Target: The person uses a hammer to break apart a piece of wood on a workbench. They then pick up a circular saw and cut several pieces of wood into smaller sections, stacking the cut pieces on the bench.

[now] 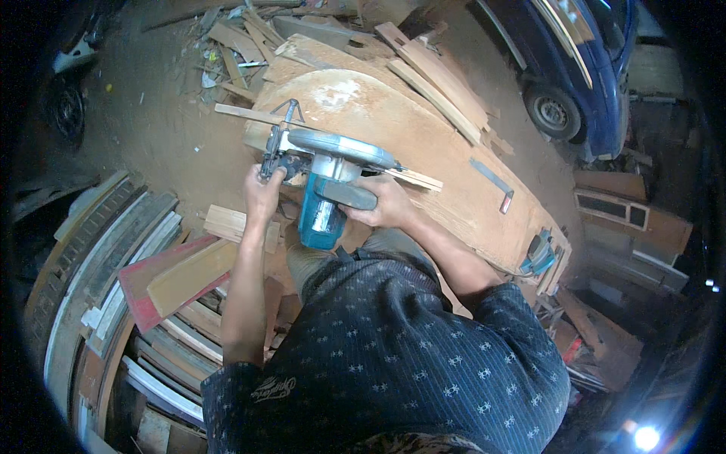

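I have my right grip [387, 200] clamped on the dark handle [354, 196] of a teal-and-silver circular saw [311, 212], my left grip [263, 189] clasping its dark metal base [270, 163] by the tan wooden table [431, 151].

this is a woodworking workshop. a circular saw [314, 200] shows mid-frame beside a wooden workbench [423, 136]; scrap wood [236, 41] lies upper left, planks [130, 246] are stacked lower left.
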`<state>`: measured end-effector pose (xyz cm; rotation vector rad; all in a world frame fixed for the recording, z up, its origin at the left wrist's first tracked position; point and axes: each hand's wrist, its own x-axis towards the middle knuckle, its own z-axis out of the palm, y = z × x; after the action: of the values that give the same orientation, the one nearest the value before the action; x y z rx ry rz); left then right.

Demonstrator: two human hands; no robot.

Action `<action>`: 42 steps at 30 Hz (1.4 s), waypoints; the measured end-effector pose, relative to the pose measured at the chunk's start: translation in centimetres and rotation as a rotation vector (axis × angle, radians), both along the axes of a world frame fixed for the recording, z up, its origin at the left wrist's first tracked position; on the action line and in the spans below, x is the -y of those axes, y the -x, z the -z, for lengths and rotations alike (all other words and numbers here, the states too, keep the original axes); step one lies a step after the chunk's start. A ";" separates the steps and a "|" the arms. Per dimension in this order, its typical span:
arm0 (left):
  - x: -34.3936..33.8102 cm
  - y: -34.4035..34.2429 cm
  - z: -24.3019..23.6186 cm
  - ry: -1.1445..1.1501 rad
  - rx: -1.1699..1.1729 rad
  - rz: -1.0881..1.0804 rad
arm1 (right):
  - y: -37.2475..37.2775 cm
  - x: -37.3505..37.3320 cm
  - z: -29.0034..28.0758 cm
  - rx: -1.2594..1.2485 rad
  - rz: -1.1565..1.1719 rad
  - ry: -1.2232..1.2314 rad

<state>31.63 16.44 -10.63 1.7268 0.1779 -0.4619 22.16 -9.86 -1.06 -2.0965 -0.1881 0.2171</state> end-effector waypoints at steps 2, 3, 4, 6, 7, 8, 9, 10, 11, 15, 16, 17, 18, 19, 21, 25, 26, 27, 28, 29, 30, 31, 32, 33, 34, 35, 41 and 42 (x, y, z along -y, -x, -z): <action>3.6 2.2 -2.9 -0.008 -0.085 0.041 | 2.3 3.8 -3.4 -0.029 0.036 -0.003; 5.5 3.5 -4.2 0.039 -0.197 0.057 | 3.8 5.8 -4.7 -0.048 0.058 -0.008; 7.3 4.7 -5.1 0.084 -0.310 0.072 | 5.4 8.2 -5.2 -0.006 0.089 0.053; 10.5 7.6 -5.2 0.054 -0.280 0.089 | 8.9 13.5 -5.9 0.014 0.146 0.080; 11.9 9.1 -4.7 0.036 -0.267 0.101 | 10.7 16.1 -6.0 0.019 0.178 0.091; 13.1 10.6 -4.5 -0.010 -0.190 0.125 | 12.2 18.6 -6.5 0.006 0.229 0.103; 13.5 12.5 -3.0 -0.045 -0.193 0.122 | 14.1 21.2 -6.8 -0.013 0.280 0.110; 13.3 13.8 -1.3 -0.076 -0.199 0.125 | 15.8 23.4 -7.2 -0.037 0.338 0.122; 13.6 14.8 -0.7 -0.106 -0.199 0.131 | 17.5 25.4 -7.2 -0.049 0.395 0.126; 17.0 19.4 -2.5 -0.248 -0.335 0.142 | 23.7 33.4 -4.5 -0.031 0.575 0.126; 17.6 20.1 -2.7 -0.323 -0.333 0.185 | 25.1 35.0 -3.9 -0.028 0.609 0.164; 18.0 20.5 -3.0 -0.399 -0.331 0.227 | 26.3 36.2 -3.4 -0.028 0.643 0.203; 18.5 20.9 -3.1 -0.470 -0.334 0.264 | 27.4 37.1 -3.6 -0.130 0.684 0.192; 18.9 20.9 -3.2 -0.496 -0.331 0.294 | 28.4 38.0 -3.2 -0.150 0.706 0.174; 19.7 20.7 -3.2 -0.540 -0.320 0.350 | 30.2 39.8 -2.3 -0.183 0.746 0.142; 22.0 19.8 -3.5 -0.557 -0.296 0.405 | 32.2 41.0 -1.7 -0.209 0.777 0.023; 22.7 19.7 -3.7 -0.565 -0.284 0.409 | 32.5 41.1 -1.1 -0.200 0.766 0.051; 23.3 19.6 -3.8 -0.573 -0.270 0.409 | 32.4 41.1 -0.9 -0.199 0.745 0.043; 23.7 19.5 -3.7 -0.552 -0.254 0.403 | 32.1 41.2 -0.7 -0.198 0.720 0.035; 24.1 19.5 -3.6 -0.530 -0.239 0.393 | 31.8 41.2 -0.6 -0.198 0.692 0.028; 24.5 19.4 -3.8 -0.505 -0.221 0.378 | 31.1 41.2 -0.7 -0.177 0.671 0.050; 24.7 19.6 -3.9 -0.508 -0.210 0.360 | 30.3 41.2 -0.9 -0.208 0.629 0.046; 24.7 19.9 -4.0 -0.510 -0.201 0.337 | 29.4 41.1 -1.1 -0.239 0.584 0.043; 24.9 20.3 -4.2 -0.508 -0.190 0.308 | 28.3 41.0 -1.5 -0.265 0.532 0.045; 24.6 20.4 -4.0 -0.522 -0.188 0.279 | 26.9 40.6 -2.0 -0.258 0.517 0.053; 23.8 20.6 -3.7 -0.465 -0.167 0.281 | 25.9 39.8 -2.6 -0.252 0.500 0.061; 25.8 20.6 -4.2 -0.471 0.186 0.177 | 16.1 32.3 -0.3 -0.150 0.277 0.003; 27.4 20.3 -5.2 -0.440 0.284 0.140 | 14.4 30.7 0.1 -0.135 0.226 -0.004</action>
<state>11.37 -10.93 -5.42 2.2252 -0.0528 -0.2851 7.74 -40.54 -1.20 -2.0707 0.1292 0.2207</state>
